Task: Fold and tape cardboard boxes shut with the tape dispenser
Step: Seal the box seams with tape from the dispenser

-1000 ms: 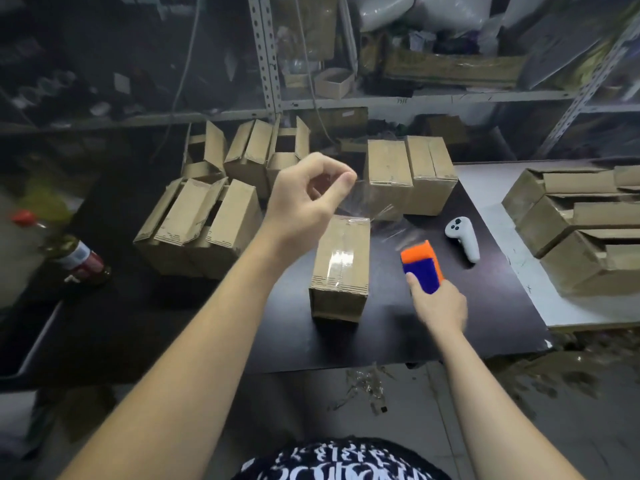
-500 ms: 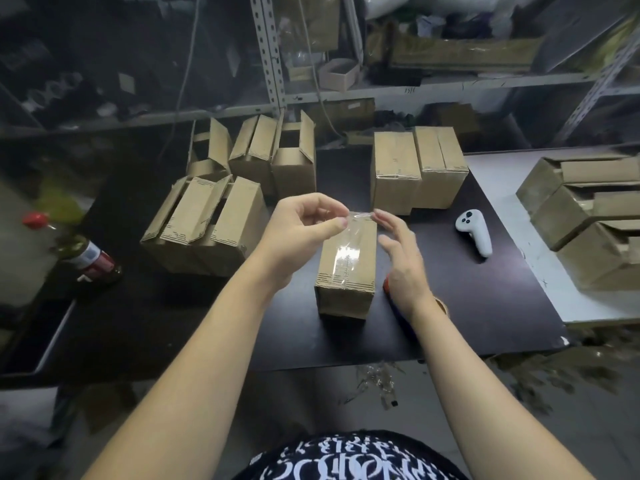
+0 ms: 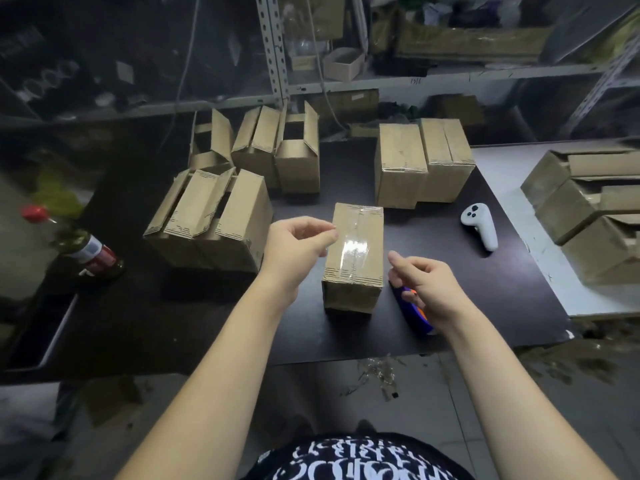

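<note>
The box [image 3: 356,271] wears its tape strip [image 3: 355,245]; sealing looks nearly done. Left grip [image 3: 301,244] is pinched at the box edge, on what I can't tell. Right grip [image 3: 426,289] is slack and empty above the tape dispenser [image 3: 410,306]; next, smooth the strip down.

Matt brown cardboard box [image 3: 349,292], glossy clear tape [image 3: 355,245] along its top; at two o'clock, a smooth white plastic controller [image 3: 481,226] on the matt black table [image 3: 502,289].

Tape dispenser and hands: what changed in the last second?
The right hand let go of the tape dispenser, which now lies on the table beside the taped box, then drew back. The left hand came down from above to the box's left edge. The other boxes and white controller stayed put.
</note>
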Demonstrator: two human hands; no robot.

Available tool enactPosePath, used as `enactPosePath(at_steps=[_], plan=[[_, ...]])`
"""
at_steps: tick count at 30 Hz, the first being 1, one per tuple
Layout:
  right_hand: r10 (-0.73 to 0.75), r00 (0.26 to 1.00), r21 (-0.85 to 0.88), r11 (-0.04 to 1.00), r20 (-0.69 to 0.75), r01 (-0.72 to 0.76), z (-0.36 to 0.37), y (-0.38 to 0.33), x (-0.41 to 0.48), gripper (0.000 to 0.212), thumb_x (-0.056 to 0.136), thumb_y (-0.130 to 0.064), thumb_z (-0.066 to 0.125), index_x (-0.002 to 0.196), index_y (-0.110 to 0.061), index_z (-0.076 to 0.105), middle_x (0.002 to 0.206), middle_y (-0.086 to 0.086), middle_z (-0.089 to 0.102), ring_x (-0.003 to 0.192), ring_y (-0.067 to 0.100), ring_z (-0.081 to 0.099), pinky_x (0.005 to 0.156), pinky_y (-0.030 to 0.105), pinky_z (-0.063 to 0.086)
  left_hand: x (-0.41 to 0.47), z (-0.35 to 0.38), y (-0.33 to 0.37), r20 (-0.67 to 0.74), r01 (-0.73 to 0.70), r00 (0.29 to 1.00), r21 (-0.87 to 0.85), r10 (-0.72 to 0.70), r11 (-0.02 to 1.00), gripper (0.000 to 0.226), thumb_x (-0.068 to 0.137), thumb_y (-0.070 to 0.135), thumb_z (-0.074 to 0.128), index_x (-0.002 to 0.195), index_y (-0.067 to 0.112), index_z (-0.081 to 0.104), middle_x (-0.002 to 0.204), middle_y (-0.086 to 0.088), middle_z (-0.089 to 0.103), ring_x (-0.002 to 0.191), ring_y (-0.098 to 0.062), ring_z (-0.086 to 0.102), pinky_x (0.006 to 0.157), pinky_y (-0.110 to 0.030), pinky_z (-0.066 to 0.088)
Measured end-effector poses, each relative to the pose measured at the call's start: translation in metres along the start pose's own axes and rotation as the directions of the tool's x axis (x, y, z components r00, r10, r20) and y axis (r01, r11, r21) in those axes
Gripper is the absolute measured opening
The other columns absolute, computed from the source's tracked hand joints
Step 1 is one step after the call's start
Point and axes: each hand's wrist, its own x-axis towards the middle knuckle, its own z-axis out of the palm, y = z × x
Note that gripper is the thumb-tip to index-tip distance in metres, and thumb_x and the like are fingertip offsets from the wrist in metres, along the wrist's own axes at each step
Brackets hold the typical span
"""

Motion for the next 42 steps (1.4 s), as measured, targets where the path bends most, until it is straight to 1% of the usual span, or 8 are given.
enactPosePath(at_steps=[9,14,18,23,30,36,39,42], plan=[[0.226,0.970,0.032,0.974,-0.086,-0.224,-0.009,0.027,-0.009,0.026,0.095,-0.033,0.072,0.097,-0.008,0.077,0.082,-0.006,0.076,0.064,0.000,0.062,0.057,0.021,0.035,-0.001,0.014,-0.041,-0.083,0.104,0.991,0.007,-0.103,0.995,0.005,0.088,0.013,0.078,0.090,0.009,0.080,0.070,0.001,0.070,0.058,-0.005,0.058,0.061,-0.018,0.052],[0.152,0.969,-0.169,0.968,-0.193,-0.185,-0.008,0.025,-0.004,0.031,0.092,-0.041,0.074,0.088,-0.011,0.080,0.072,-0.010,0.073,0.061,0.003,0.059,0.053,0.021,0.035,-0.001,0.016,-0.063,-0.146,0.095,0.985,0.047,-0.087,0.994,0.007,0.087,0.014,0.078,0.089,0.009,0.081,0.067,0.004,0.070,0.066,-0.009,0.062,0.071,-0.027,0.055],[0.078,0.967,-0.371,0.914,-0.243,-0.167,-0.001,0.023,0.002,0.037,0.081,-0.058,0.072,0.071,-0.023,0.079,0.072,-0.004,0.075,0.071,0.012,0.065,0.070,0.033,0.044,0.001,0.015,-0.073,-0.188,0.082,0.980,0.091,-0.064,0.992,0.006,0.086,0.015,0.078,0.086,0.010,0.081,0.072,0.001,0.074,0.069,-0.012,0.066,0.068,-0.024,0.052],[-0.017,0.962,-0.509,0.851,-0.271,-0.128,0.011,0.016,0.010,0.039,0.091,-0.039,0.072,0.059,-0.016,0.074,0.067,0.012,0.065,0.068,0.021,0.053,0.067,0.032,0.043,0.004,0.011,-0.082,-0.224,0.100,0.972,0.095,-0.077,0.990,0.011,0.086,0.013,0.077,0.076,0.016,0.078,0.074,-0.003,0.075,0.071,-0.017,0.067,0.075,-0.035,0.059],[0.000,0.945,-0.617,0.758,-0.327,-0.213,0.020,0.009,0.012,0.033,0.096,-0.041,0.068,0.074,-0.018,0.076,0.074,-0.010,0.061,0.081,0.016,0.054,0.068,0.029,0.037,0.014,0.012,-0.092,-0.222,0.129,0.969,0.085,-0.108,0.988,0.007,0.086,0.010,0.076,0.080,0.009,0.079,0.073,-0.005,0.073,0.067,-0.013,0.062,0.070,-0.027,0.053],[0.021,0.953,-0.566,0.800,-0.301,-0.196,0.019,0.014,0.014,0.028,0.098,-0.035,0.068,0.085,-0.013,0.079,0.066,-0.005,0.060,0.057,0.005,0.051,0.048,0.018,0.034,0.019,0.016,-0.105,-0.220,0.193,0.959,0.033,-0.181,0.981,0.017,0.088,0.007,0.075,0.073,0.017,0.075,0.073,-0.002,0.072,0.068,-0.013,0.062,0.061,-0.020,0.048],[0.104,0.950,-0.333,0.921,-0.295,-0.204,0.016,0.024,0.015,0.025,0.097,-0.029,0.072,0.091,-0.006,0.078,0.065,0.001,0.061,0.038,-0.002,0.050,0.036,0.011,0.029,0.019,0.015,-0.109,-0.210,0.217,0.953,-0.022,-0.217,0.976,0.015,0.090,0.007,0.074,0.077,0.016,0.075,0.070,-0.001,0.070,0.065,-0.011,0.060,0.056,-0.012,0.048],[0.206,0.937,-0.116,0.962,-0.283,-0.247,0.014,0.032,0.016,0.023,0.093,-0.028,0.077,0.096,-0.005,0.077,0.075,0.000,0.070,0.048,-0.003,0.060,0.041,0.015,0.035,0.019,0.015,-0.118,-0.160,0.256,0.950,-0.085,-0.267,0.963,0.007,0.091,0.011,0.074,0.085,0.013,0.077,0.071,-0.001,0.069,0.066,-0.012,0.059,0.054,-0.013,0.047]])
